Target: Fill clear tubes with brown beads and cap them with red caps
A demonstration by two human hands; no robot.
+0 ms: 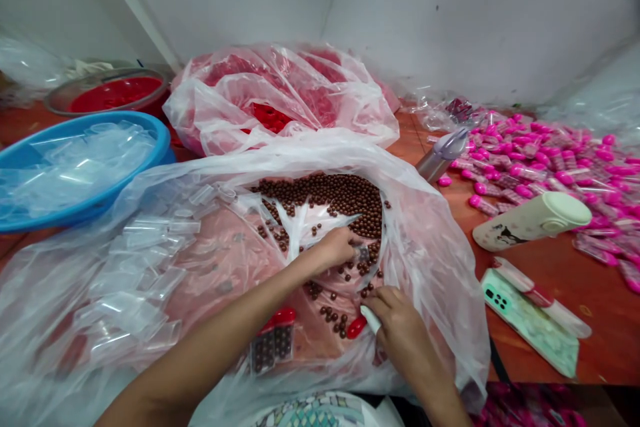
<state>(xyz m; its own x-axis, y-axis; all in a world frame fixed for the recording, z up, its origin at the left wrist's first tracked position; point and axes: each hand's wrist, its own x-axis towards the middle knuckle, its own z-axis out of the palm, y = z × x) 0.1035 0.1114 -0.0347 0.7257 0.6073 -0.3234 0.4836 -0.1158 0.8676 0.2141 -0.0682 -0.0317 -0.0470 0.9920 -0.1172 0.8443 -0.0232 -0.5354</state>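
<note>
Head view: much of the left hand's (341,247) grip was turned away, but its fingers seemed to pinch a clear tube (361,254), blurred among the brown beads (345,193); how full the tube was could not be made out. The beads spread over a plastic sheet (430,267) along the middle of the tabletop (540,273), densest beyond the left hand, with a thinner scatter between both hands. Nearer the tabletop's front edge, the right hand (403,323) had its fingers bent together; a white piece (371,319) showed at its thumb, too unclear to tell whether worn or held. A red cap (357,327) lay right at that piece, and whether the fingers gripped it could not be told. Two filled tubes (283,337) with red tops sat near the front edge, partly hidden by the left forearm. Toward the tabletop's left edge lay empty tubes (145,267), and a blue basin (165,140) was cut off by the view.
</note>
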